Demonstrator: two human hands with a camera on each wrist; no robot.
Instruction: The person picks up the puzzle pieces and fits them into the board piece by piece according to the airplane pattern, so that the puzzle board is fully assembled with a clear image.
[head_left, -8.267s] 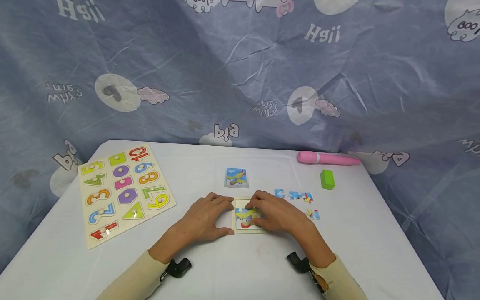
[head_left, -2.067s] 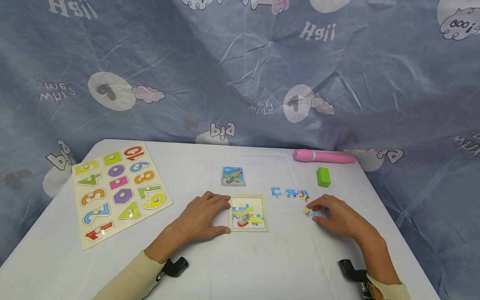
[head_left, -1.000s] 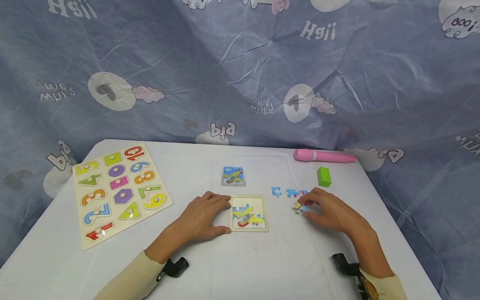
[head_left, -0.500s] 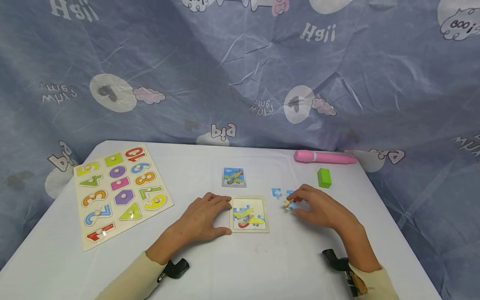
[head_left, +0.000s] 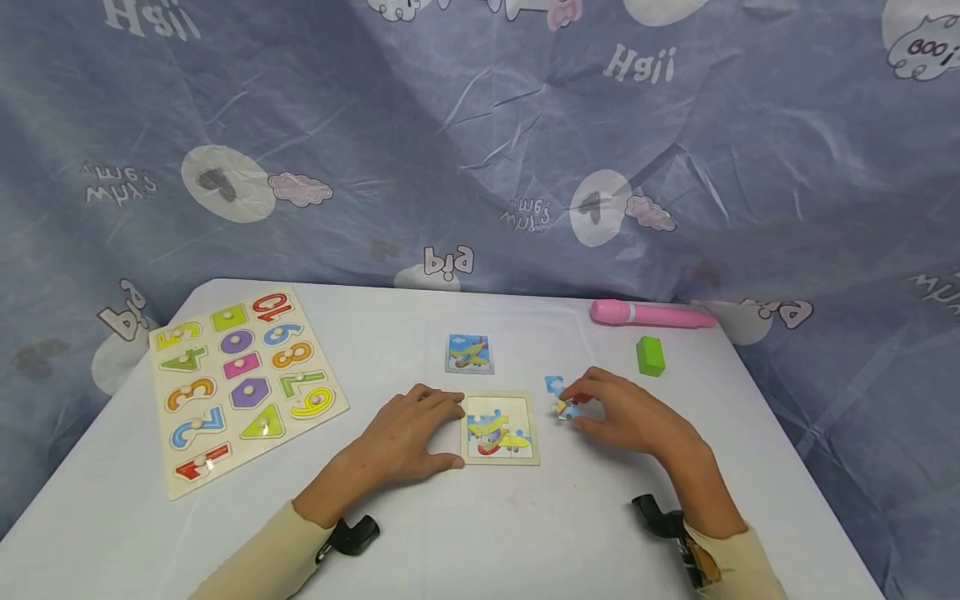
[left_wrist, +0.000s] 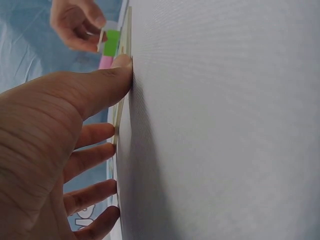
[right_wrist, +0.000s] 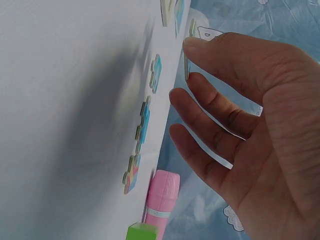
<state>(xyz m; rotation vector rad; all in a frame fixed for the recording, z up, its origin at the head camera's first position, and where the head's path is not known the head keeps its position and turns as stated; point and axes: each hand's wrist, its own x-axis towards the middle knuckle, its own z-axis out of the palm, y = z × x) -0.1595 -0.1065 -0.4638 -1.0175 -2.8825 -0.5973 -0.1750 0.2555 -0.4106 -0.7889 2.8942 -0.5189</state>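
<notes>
Three small, mostly blue jigsaw pieces (right_wrist: 143, 125) lie in a row on the white-covered table (head_left: 480, 533), while the right hand (head_left: 630, 414) pinches a blue-and-yellow jigsaw piece (head_left: 569, 411) between thumb and index finger, lifted near the right side of the square, cream wooden puzzle tray (head_left: 513, 405). The left hand (head_left: 408, 433) lies against the tray's left edge with fingers extended, gripping nothing. Fitted yellow airplane pieces (head_left: 498, 439) fill the tray's lower part; the upper part is bare.

To seat the held piece well, check its place against the small square airplane picture card (head_left: 470, 354) beyond the tray, turn its tabs to match the exposed notches, then lower it straight down and press with a fingertip. Sliding it sideways could unseat neighbours; a light brace from the left hand should stop the tray shifting.
</notes>
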